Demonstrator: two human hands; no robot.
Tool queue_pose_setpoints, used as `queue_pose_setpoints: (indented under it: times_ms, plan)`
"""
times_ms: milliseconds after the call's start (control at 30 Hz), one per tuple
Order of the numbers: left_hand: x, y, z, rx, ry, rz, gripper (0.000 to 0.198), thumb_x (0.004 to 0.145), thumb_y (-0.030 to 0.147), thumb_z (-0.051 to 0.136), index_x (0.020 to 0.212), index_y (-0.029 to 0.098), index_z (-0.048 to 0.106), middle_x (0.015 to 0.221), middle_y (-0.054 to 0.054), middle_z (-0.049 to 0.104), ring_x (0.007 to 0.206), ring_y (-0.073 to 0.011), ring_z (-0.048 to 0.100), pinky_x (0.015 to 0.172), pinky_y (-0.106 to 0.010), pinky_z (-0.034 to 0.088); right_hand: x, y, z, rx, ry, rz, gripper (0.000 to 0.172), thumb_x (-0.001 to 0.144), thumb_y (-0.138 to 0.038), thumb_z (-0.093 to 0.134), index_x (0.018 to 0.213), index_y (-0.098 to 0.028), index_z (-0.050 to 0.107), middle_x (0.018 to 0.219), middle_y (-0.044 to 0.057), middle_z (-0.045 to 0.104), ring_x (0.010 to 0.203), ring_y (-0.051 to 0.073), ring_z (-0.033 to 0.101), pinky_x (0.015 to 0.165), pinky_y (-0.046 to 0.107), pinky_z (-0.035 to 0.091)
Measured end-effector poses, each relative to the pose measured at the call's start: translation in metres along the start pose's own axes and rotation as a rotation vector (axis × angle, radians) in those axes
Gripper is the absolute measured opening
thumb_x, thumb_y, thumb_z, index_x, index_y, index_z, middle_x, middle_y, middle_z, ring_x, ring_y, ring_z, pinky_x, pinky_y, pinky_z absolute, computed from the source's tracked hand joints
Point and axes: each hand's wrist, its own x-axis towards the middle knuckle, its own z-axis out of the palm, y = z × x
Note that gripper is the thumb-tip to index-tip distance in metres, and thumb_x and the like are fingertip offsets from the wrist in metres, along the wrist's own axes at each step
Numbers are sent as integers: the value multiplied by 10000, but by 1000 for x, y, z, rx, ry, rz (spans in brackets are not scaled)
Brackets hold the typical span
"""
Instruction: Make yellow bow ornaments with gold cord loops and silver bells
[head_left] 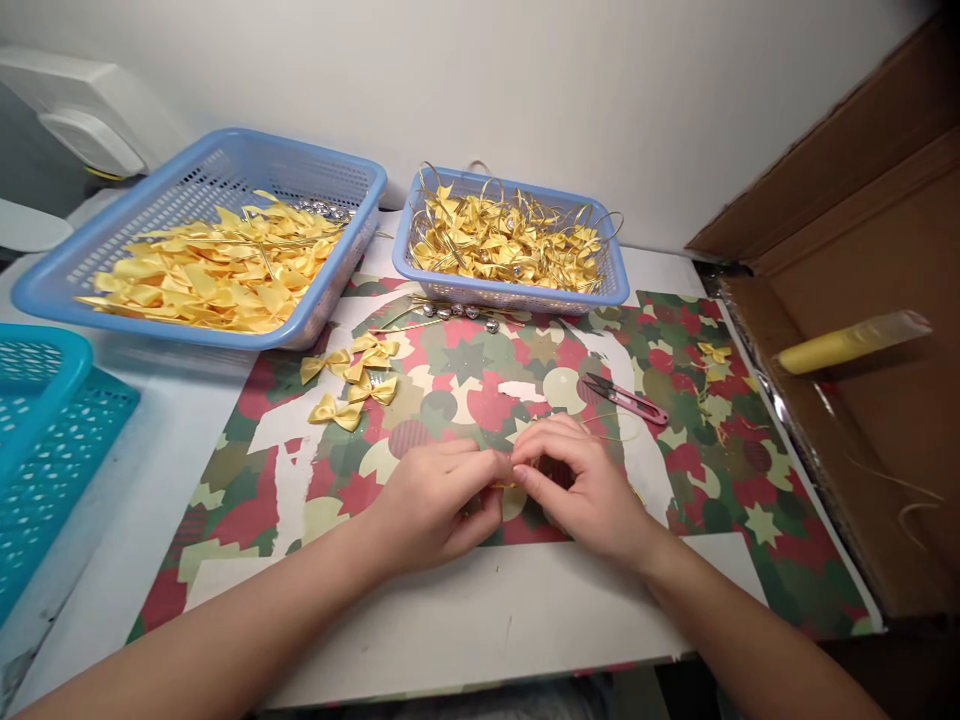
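Observation:
My left hand [454,495] and my right hand [581,480] meet over the patterned mat, fingertips pinched close together. A thin gold cord [507,486] shows as a short yellow line between them; the fingers hide most of it. Fine strands curve out behind my right hand. Beyond that hand lie thread snips [626,398] with a pink handle and dark blades. Several yellow ribbon bows [335,411] are grouped on the mat to the left. Farther back, small silver bells [491,326] rest beside lengths of gold cord.
A large blue basket [225,140] holds yellow ribbon bows and silver bells. Beside it, a smaller blue basket [517,293] contains bows with gold loops. A teal basket [45,345] stands left. At right, a cardboard wall [847,430] has a yellow tube [847,345] sticking out.

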Motion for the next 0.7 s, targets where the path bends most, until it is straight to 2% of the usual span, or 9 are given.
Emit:
queue_pose_setpoints:
  times_ms: [67,133,267,367,433,567,700]
  plan:
    - [0,0,0,-10,6,-16,165,788,53,453,805,209,502,547,56,508,481,-95,423,467,-211,326,1,2,-2,86,53,-3,129,905,-228,570,784,-226,613,827,10,667,856,175,589,824,363,450]
    - [0,-1,-1,-52,6,-70,167,776,45,461,804,206,492,582,52,519,497,-86,440,481,-200,345,2,5,-9,196,170,-1,132,917,-280,549,808,-229,603,868,31,652,866,180,594,794,345,478]
    - [1,-2,-3,-219,-9,-262,150,795,56,462,796,206,459,593,64,493,496,-66,447,467,-169,352,6,18,-44,388,570,10,132,905,-346,492,833,-240,519,844,36,579,823,179,592,775,351,495]
    - [3,-2,-5,-323,-10,-366,135,807,71,463,808,207,460,555,84,466,461,-56,421,435,-156,331,8,35,-79,577,890,59,143,832,-345,539,831,-235,448,813,25,478,710,150,531,729,357,478]
    - [4,-2,-6,-346,-7,-402,126,804,79,471,809,205,467,541,89,468,448,-53,404,428,-156,323,7,49,-100,606,1051,82,184,794,-346,559,803,-232,415,797,14,423,659,131,477,697,357,456]
    - [4,-2,-6,-356,1,-424,119,796,82,471,805,200,477,529,90,473,443,-53,391,425,-158,316,1,72,-128,518,1187,48,244,746,-339,564,736,-234,344,742,-21,345,568,94,366,618,349,393]
    - [4,-4,-6,-360,2,-425,117,783,81,474,794,197,486,528,91,456,444,-53,377,423,-159,307,-5,75,-146,742,1340,68,182,814,-197,505,698,-214,366,705,-50,328,497,41,310,580,288,350]
